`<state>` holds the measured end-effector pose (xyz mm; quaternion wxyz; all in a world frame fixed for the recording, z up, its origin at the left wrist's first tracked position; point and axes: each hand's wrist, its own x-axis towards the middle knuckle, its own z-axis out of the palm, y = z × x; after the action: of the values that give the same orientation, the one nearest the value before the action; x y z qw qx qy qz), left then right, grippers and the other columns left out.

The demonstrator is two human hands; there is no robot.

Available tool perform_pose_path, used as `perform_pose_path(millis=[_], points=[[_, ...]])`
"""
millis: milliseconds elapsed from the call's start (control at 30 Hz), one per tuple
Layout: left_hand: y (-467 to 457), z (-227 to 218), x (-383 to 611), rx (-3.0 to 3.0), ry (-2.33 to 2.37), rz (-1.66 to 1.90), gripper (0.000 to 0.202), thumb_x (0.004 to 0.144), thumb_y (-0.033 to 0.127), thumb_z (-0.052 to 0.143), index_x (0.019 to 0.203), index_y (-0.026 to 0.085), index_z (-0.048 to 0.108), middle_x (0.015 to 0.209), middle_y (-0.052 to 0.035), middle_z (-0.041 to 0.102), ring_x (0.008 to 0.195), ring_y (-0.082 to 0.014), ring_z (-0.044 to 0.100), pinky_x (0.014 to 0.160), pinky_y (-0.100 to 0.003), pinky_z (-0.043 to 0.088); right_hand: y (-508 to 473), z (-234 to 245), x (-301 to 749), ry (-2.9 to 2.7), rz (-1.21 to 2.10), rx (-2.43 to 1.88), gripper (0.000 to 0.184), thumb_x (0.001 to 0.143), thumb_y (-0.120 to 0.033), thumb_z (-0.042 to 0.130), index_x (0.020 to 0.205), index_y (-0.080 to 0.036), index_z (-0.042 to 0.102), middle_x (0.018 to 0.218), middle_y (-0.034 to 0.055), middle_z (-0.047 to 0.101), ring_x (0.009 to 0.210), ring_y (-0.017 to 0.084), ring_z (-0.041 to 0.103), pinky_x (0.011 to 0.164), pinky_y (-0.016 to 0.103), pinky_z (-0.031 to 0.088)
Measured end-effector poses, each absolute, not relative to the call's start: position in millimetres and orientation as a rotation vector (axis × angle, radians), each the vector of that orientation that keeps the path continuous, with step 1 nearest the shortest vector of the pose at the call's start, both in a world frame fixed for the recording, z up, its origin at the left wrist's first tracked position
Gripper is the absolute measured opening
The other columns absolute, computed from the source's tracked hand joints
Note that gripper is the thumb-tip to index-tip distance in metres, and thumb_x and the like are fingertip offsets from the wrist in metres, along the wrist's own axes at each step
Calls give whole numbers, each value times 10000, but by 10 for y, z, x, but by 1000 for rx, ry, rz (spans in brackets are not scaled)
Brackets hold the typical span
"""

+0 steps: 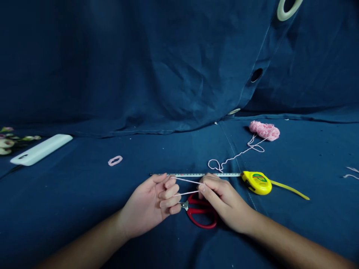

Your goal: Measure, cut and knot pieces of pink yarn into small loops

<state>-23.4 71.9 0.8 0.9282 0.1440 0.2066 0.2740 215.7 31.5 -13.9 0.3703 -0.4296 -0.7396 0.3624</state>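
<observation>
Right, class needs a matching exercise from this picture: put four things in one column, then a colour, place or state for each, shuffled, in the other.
1. yarn strand
2. scissors
3. tape measure
4. yarn bundle

A. yellow, partly pulled out
B. pink, lying in a heap
C. stretched between left hand and right hand
D. red and silver

Pairs: 1-C, 2-D, 3-A, 4-B

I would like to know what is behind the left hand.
The red-handled scissors show their handles and pivot, but the blades disappear behind the fingers of the left hand. The white tape passes partly behind the thumb tip. Anything else there is covered.
</observation>
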Motion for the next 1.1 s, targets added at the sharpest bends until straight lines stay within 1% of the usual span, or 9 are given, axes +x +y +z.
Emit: perform_pose_path(millis=[167, 333, 633, 933, 1100], points=[[723, -12, -233, 317, 440, 560, 368, 1063, 264, 390, 737, 152, 519, 615, 63, 222, 541, -102, 212, 656, -296, 369, 311, -147, 2159, -1888, 945, -1106, 407, 1123, -374, 377, 815, -199, 576, 793, -3, 577, 794, 150, 526, 822, 317, 395], [714, -17, -234, 336, 423, 558, 351, 1060, 305, 404, 782, 150, 553, 626, 60, 242, 556, -105, 238, 670, -298, 387, 310, -169, 2159, -1884, 940, -1107, 409, 1124, -379, 377, 817, -200, 579, 786, -6, 572, 797, 147, 524, 822, 310, 394], [709, -10, -224, 403, 418, 546, 318, 1048, 318, 411, 838, 147, 579, 652, 42, 314, 588, -119, 356, 700, -309, 414, 325, -169, 2148, -1884, 932, -1086, 426, 1120, -384, 382, 787, -198, 572, 771, 3, 565, 791, 157, 520, 826, 325, 396], [696, -4, -229, 421, 412, 542, 297, 1036, 329, 441, 855, 146, 591, 670, 35, 339, 606, -126, 387, 723, -319, 428, 313, -165, 2145, -1887, 932, -1083, 423, 1119, -372, 381, 781, -199, 567, 766, 6, 571, 787, 160, 526, 816, 333, 402], [686, -11, -227, 426, 408, 541, 308, 1042, 318, 425, 859, 143, 600, 673, 33, 337, 618, -129, 398, 734, -323, 431, 332, -167, 2142, -1892, 930, -1086, 428, 1119, -371, 381, 768, -198, 554, 763, 3, 567, 786, 158, 523, 809, 329, 398]])
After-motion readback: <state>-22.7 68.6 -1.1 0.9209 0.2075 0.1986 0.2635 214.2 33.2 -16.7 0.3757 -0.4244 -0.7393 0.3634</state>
